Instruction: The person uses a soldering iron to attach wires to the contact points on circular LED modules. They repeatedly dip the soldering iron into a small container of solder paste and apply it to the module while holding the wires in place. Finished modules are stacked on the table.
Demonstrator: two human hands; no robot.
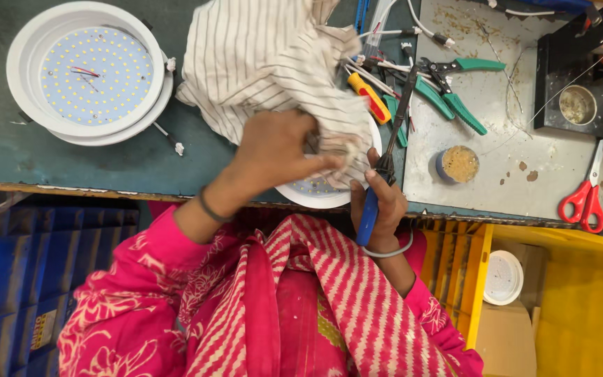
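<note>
L hand (273,150) bunched on striped cloth (266,63), pressing it onto round LED lamp (315,192). R hand (378,202) fisted around blue-handled soldering iron (383,171), tip up.

The left hand (273,150) reaches toward one o'clock, fingers curled tight in a grip, forearm bare. The right hand (378,202), just beside it at three o'clock, is fisted, thumb up.
</note>
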